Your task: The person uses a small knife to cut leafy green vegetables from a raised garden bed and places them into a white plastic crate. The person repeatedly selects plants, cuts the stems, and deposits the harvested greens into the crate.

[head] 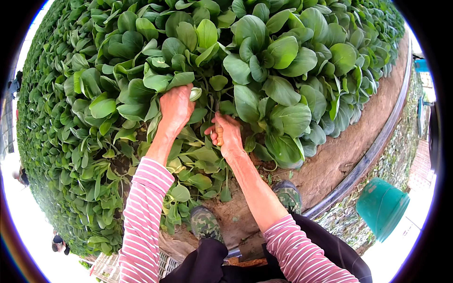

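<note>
My left hand (pixel 178 103) is closed around a leafy green head of pak choi (pixel 159 79), whose pale cut-looking base shows beside the fingers. To its right, my right hand (pixel 226 134) grips the wooden handle of a knife (pixel 219 136); its narrow blade points up among the stems and is partly hidden by leaves. Dense standing pak choi (pixel 290 116) surrounds both hands above and to the right. Below and between my forearms lie loose, partly yellowed leaves (pixel 201 159).
Camouflage shoes (pixel 206 223) stand on bare soil at the bed's edge. A dark pipe (pixel 368 161) curves along the right side, with a green bucket (pixel 382 208) beyond it. A pale plastic crate (pixel 106 267) sits at the lower left. Other people are partly visible at the far left.
</note>
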The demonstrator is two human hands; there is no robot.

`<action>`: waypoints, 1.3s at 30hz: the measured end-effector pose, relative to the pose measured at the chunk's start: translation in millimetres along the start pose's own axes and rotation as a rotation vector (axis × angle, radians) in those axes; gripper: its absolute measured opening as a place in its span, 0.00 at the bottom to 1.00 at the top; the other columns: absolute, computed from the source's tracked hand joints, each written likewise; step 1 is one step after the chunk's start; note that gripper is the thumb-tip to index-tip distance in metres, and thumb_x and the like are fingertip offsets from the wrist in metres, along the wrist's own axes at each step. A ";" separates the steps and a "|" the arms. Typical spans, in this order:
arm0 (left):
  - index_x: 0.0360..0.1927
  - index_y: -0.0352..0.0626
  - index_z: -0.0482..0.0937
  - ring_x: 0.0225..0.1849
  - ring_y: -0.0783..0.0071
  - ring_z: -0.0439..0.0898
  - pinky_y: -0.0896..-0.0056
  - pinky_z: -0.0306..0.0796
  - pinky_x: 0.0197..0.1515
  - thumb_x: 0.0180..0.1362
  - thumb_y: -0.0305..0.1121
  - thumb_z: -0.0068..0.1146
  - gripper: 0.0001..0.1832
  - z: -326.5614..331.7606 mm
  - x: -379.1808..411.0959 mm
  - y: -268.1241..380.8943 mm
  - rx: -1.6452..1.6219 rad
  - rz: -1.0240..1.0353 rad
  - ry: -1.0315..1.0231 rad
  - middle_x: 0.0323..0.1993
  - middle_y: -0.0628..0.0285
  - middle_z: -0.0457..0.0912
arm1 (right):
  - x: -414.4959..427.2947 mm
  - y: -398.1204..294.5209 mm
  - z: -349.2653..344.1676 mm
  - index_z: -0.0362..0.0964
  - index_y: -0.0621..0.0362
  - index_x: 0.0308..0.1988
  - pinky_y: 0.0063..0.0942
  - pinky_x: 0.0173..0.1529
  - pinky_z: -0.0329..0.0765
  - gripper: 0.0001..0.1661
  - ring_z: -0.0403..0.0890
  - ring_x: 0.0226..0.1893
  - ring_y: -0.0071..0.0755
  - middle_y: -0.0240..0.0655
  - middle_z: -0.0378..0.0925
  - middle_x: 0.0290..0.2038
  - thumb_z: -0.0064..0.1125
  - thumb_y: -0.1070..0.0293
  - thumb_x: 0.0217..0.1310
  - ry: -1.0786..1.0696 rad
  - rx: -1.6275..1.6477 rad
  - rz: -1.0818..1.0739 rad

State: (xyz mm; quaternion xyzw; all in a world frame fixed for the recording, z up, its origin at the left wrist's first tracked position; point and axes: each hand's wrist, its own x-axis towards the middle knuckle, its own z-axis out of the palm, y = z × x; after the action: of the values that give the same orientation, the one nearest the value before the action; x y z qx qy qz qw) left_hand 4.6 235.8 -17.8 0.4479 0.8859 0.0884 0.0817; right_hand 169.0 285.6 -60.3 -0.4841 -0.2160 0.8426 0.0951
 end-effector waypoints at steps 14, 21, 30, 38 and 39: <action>0.35 0.44 0.73 0.29 0.48 0.83 0.49 0.74 0.29 0.47 0.21 0.56 0.11 3.0 -2.2 6.4 0.071 0.120 0.040 0.23 0.54 0.81 | 2.1 5.1 3.7 0.68 0.58 0.36 0.22 0.12 0.62 0.17 0.68 0.10 0.22 0.42 0.76 0.19 0.56 0.55 0.70 0.040 0.007 -0.048; 0.36 0.44 0.72 0.28 0.47 0.82 0.47 0.73 0.28 0.49 0.23 0.54 0.10 6.0 -0.5 5.8 0.081 0.073 0.011 0.20 0.52 0.80 | 5.5 7.4 4.6 0.67 0.59 0.36 0.22 0.13 0.62 0.18 0.68 0.11 0.24 0.44 0.76 0.19 0.56 0.55 0.70 0.008 -0.011 -0.013; 0.37 0.44 0.74 0.31 0.43 0.82 0.46 0.72 0.32 0.47 0.24 0.57 0.12 -2.9 -4.2 5.6 -0.043 -0.007 0.044 0.24 0.49 0.81 | 14.8 11.2 5.6 0.68 0.59 0.35 0.22 0.13 0.62 0.17 0.67 0.11 0.23 0.42 0.78 0.22 0.61 0.56 0.67 0.001 -0.009 0.025; 0.35 0.37 0.74 0.25 0.55 0.74 0.64 0.71 0.34 0.47 0.26 0.62 0.11 -28.6 -21.7 3.4 -0.525 -0.111 0.033 0.24 0.50 0.75 | -15.1 -8.0 7.5 0.71 0.55 0.36 0.22 0.15 0.60 0.13 0.65 0.11 0.20 0.39 0.80 0.26 0.67 0.63 0.60 0.082 0.115 -0.274; 0.35 0.36 0.74 0.24 0.57 0.72 0.65 0.71 0.34 0.48 0.26 0.61 0.11 -31.3 -24.8 1.6 -0.560 -0.124 0.000 0.23 0.51 0.74 | -16.7 -15.1 13.9 0.70 0.54 0.37 0.22 0.16 0.61 0.12 0.64 0.11 0.20 0.42 0.81 0.26 0.67 0.64 0.61 0.046 0.174 -0.222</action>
State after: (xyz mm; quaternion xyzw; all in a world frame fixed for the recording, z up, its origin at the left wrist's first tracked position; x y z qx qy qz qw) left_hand 13.3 214.1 14.5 0.3531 0.8527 0.3246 0.2073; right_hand 165.0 289.0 -34.5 -0.4664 -0.1923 0.8310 0.2343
